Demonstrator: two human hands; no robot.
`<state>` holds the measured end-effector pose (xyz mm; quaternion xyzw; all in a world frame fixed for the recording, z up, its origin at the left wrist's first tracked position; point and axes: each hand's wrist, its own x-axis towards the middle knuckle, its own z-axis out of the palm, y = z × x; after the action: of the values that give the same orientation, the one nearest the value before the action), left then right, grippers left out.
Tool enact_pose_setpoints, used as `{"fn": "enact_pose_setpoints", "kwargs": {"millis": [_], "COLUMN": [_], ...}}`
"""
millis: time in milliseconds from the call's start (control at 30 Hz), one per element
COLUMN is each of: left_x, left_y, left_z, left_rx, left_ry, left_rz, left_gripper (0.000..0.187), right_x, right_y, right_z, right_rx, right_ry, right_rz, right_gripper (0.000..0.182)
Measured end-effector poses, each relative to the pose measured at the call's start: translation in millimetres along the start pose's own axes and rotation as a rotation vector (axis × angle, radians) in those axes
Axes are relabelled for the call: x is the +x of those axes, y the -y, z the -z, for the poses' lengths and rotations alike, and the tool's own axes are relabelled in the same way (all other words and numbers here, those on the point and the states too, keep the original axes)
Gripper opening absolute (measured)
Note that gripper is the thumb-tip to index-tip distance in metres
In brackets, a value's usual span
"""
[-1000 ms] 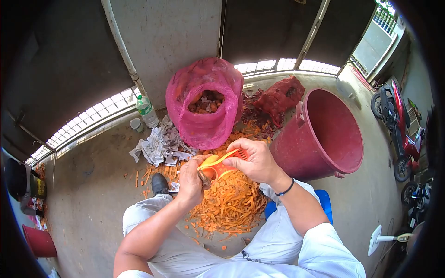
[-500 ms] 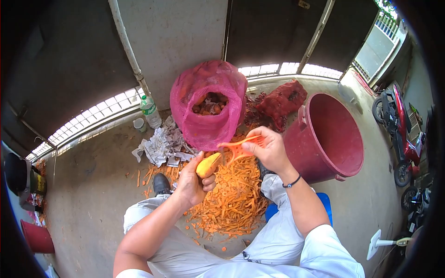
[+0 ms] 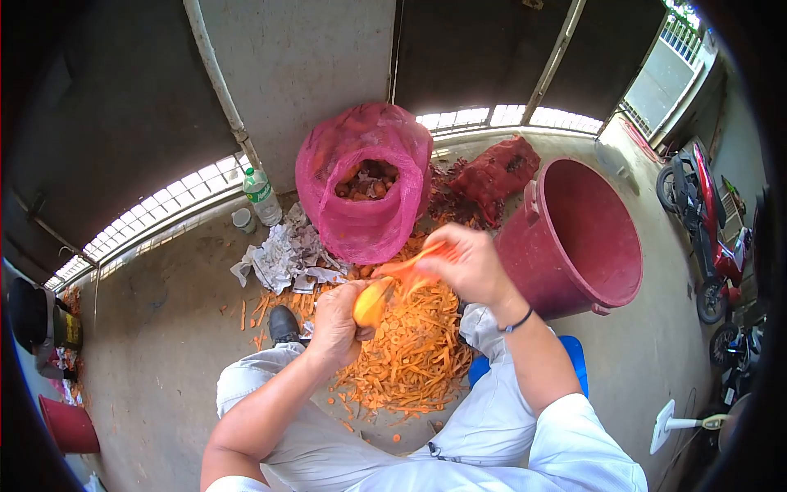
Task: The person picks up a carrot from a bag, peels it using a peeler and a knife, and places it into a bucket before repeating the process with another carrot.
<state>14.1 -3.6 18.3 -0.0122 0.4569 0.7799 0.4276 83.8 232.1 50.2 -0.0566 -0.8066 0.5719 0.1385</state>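
Note:
My left hand (image 3: 338, 321) is wrapped round a partly peeled yellow-orange root or fruit (image 3: 373, 303), held above the pile. Between the fingers and thumb of my right hand (image 3: 467, 264) is an orange peeler (image 3: 410, 266), blurred by motion, close to the upper end of the yellow-orange piece. Whether the blade touches it I cannot tell. Under both hands a heap of orange peel strips (image 3: 410, 361) lies on the floor between my legs.
Behind the heap stands a pink mesh sack (image 3: 369, 238) with brownish produce inside. A red mesh sack (image 3: 496, 176) and a large dark-red bin (image 3: 533, 271) are at the right. Crumpled paper (image 3: 283, 258), a green-capped bottle (image 3: 262, 197) and a cup (image 3: 243, 220) sit left. Motorbikes (image 3: 709, 230) stand far right.
The peeler and my right hand have moved slightly left and are blurred. My left hand has turned a little, tilting the yellow-orange piece more upright.

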Motion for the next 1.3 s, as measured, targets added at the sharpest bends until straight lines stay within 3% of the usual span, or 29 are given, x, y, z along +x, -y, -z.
{"fn": "enact_pose_setpoints", "kwargs": {"millis": [33,100,233,300,333,467,633,700,867,1000,1033,1100,1133,1200,1233,1300], "left_x": [-3,-8,2,8,11,11,11,12,9,3,1,-4,-7,-8,-8,-2], "left_y": [-3,-10,-10,-5,-6,2,8,10,11,8,6,0,-3,-11,-13,-7], "left_z": [-1,-3,10,15,19,11,9,10,8,8,10,10,5,0,0,10], "left_rx": [0.024,0.061,0.028,-0.131,-0.161,-0.183,-0.132,-0.081,0.021,-0.036,-0.035,0.071,0.072,0.054,0.025,-0.065], "left_ry": [-0.002,0.018,0.064,0.01,0.087,-0.106,-0.08,-0.08,-0.078,0.005,0.007,0.086,0.076,0.073,0.057,0.066], "left_rz": [-0.003,0.005,0.099,0.237,0.286,0.264,0.211,0.158,0.045,-0.007,-0.006,0.027,0.025,0.075,0.12,0.151], "left_gripper": [0.031,0.032,0.038,0.04,0.037,0.042,0.033,0.026,0.03,0.031,0.031,0.03,0.034,0.036,0.038,0.038], "right_x": [7,18,16,8,4,-13,-16,-17,-16,-8,-1,13,16,22,21,13], "right_y": [-10,-41,-39,-27,-18,9,15,18,22,13,8,-15,-30,-43,-42,-33], "right_z": [12,41,33,18,10,-22,-41,-39,-35,-20,-8,24,31,36,35,25], "right_rx": [0.009,-0.297,-0.079,0.159,0.182,0.091,-0.16,-0.165,-0.23,-0.012,-0.037,-0.387,-0.387,-0.238,-0.24,0.037], "right_ry": [-0.076,-0.148,-0.223,-0.105,-0.049,0.101,0.041,0.039,0.031,-0.009,-0.073,-0.119,-0.129,-0.271,-0.263,-0.214], "right_rz": [-0.038,-0.056,-0.056,-0.069,-0.031,0.047,0.271,0.247,0.299,0.1,0.112,0.001,-0.002,-0.05,-0.047,0.014], "right_gripper": [0.015,0.02,0.019,0.02,0.02,0.021,0.022,0.023,0.021,0.018,0.02,0.017,0.017,0.015,0.015,0.018]}}
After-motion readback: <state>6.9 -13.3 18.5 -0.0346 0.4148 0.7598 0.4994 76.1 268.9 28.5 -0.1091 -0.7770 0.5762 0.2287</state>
